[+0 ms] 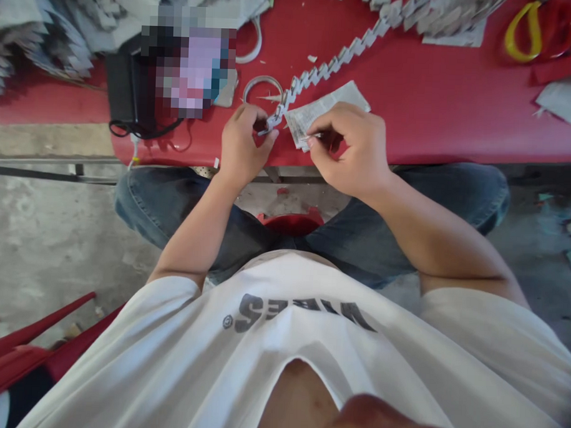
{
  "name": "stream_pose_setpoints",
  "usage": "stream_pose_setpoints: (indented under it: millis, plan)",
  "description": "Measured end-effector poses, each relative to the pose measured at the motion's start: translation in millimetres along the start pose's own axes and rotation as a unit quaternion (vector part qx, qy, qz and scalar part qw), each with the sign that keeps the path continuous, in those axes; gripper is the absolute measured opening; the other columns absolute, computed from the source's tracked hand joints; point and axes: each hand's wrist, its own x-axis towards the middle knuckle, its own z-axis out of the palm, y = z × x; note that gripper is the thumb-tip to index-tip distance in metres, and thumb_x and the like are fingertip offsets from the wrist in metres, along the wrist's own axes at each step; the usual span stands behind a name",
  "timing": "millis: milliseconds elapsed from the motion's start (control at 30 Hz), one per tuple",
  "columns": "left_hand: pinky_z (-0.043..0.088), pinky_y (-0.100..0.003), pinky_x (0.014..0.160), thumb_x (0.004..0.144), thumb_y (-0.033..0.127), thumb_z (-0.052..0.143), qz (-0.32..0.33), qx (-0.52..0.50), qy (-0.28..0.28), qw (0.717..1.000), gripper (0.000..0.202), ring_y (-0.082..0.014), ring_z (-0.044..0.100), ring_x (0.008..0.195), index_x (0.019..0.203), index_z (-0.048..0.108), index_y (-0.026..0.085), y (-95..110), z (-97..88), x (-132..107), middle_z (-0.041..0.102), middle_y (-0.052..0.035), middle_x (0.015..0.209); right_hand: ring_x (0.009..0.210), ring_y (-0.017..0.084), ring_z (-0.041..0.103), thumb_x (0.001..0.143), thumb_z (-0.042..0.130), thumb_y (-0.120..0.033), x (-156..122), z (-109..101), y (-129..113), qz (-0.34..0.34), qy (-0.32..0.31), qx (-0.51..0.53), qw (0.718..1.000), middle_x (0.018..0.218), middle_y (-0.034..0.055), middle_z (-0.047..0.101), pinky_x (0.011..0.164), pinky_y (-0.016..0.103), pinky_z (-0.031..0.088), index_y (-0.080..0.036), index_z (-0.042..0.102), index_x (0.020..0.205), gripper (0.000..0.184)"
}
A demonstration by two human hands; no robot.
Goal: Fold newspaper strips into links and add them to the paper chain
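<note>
A zigzag chain of folded paper [325, 69] runs from the upper right of the red table down to my left hand [245, 141]. The thumb and fingers of that hand pinch the chain's near end. My right hand [351, 141] is closed in a pinch over the near corner of a stack of printed paper slips [333, 106]. A small thin piece shows at its fingertips, perhaps a folded strip of paper; its kind is too small to tell. The two hands are a short way apart, close to the table's front edge.
Tape rolls [264, 82] lie behind my left hand. A black box with a cable [130, 93] stands at the left, beside a blurred-out patch. More folded paper [52, 37] is heaped at the upper left. Yellow-handled scissors [523, 38] lie at the far right on the red table [439, 107].
</note>
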Motion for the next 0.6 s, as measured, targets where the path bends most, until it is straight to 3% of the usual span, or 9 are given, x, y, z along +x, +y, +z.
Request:
stream_pose_setpoints:
  millis: [100, 200, 333, 400, 533, 600]
  plan:
    - [0.064, -0.047, 0.112, 0.103, 0.062, 0.074, 0.045, -0.03, 0.004, 0.999, 0.035, -0.0281, 0.077, 0.123, 0.114, 0.071, 0.029, 1.8, -3.6, -11.4, 0.078, -0.0096, 0.119, 0.078, 0.025, 0.07, 0.103, 0.076, -0.033, 0.6, 0.3, -0.1, 0.017, 0.002, 0.008, 1.0, 0.096, 0.0054, 0.077, 0.081, 0.046, 0.068, -0.03, 0.075, 0.097, 0.006]
    - [0.067, -0.045, 0.106, 0.106, 0.067, 0.069, 0.08, -0.053, 0.014, 0.995, 0.039, -0.0256, 0.081, 0.112, 0.117, 0.077, 0.03, 6.5, -2.7, -19.3, 0.079, -0.0084, 0.114, 0.078, 0.025, 0.069, 0.101, 0.079, -0.033, 1.4, 4.4, 0.1, 0.029, 0.0, 0.004, 1.0, 0.096, 0.0055, 0.077, 0.081, 0.046, 0.069, -0.031, 0.075, 0.096, 0.007]
    - [0.069, -0.045, 0.101, 0.108, 0.065, 0.068, 0.102, -0.1, 0.022, 0.99, 0.038, -0.0219, 0.082, 0.101, 0.117, 0.08, 0.031, 10.1, 6.2, -26.8, 0.08, -0.0051, 0.106, 0.076, 0.024, 0.068, 0.099, 0.08, -0.034, 1.1, 11.4, 1.7, 0.034, -0.002, 0.002, 0.999, 0.095, 0.0053, 0.076, 0.079, 0.045, 0.068, -0.03, 0.074, 0.096, 0.008]
    - [0.069, -0.045, 0.099, 0.107, 0.064, 0.07, 0.12, -0.121, 0.001, 0.985, 0.036, -0.0209, 0.082, 0.097, 0.115, 0.081, 0.031, 10.8, 9.3, -28.4, 0.078, -0.0039, 0.1, 0.075, 0.023, 0.067, 0.099, 0.08, -0.035, -0.2, 14.6, 3.1, 0.041, -0.007, 0.013, 0.999, 0.094, 0.0048, 0.075, 0.079, 0.044, 0.068, -0.029, 0.074, 0.096, 0.01]
    - [0.066, -0.038, 0.084, 0.105, 0.055, 0.076, 0.231, -0.139, -0.064, 0.961, 0.027, -0.0185, 0.079, 0.085, 0.12, 0.082, 0.034, 12.6, 9.9, -24.8, 0.081, -0.0023, 0.099, 0.075, 0.021, 0.066, 0.1, 0.083, -0.041, -4.0, 19.8, 5.9, 0.072, -0.018, 0.051, 0.996, 0.092, 0.0032, 0.073, 0.08, 0.043, 0.069, -0.028, 0.072, 0.098, 0.017]
    - [0.064, -0.036, 0.077, 0.106, 0.048, 0.075, 0.278, -0.138, -0.067, 0.948, 0.021, -0.0183, 0.079, 0.082, 0.122, 0.082, 0.036, 14.4, 9.5, -20.8, 0.082, -0.0014, 0.099, 0.076, 0.021, 0.067, 0.1, 0.085, -0.043, -5.5, 21.6, 6.4, 0.083, -0.017, 0.077, 0.993, 0.093, 0.0024, 0.072, 0.08, 0.044, 0.07, -0.029, 0.071, 0.101, 0.02]
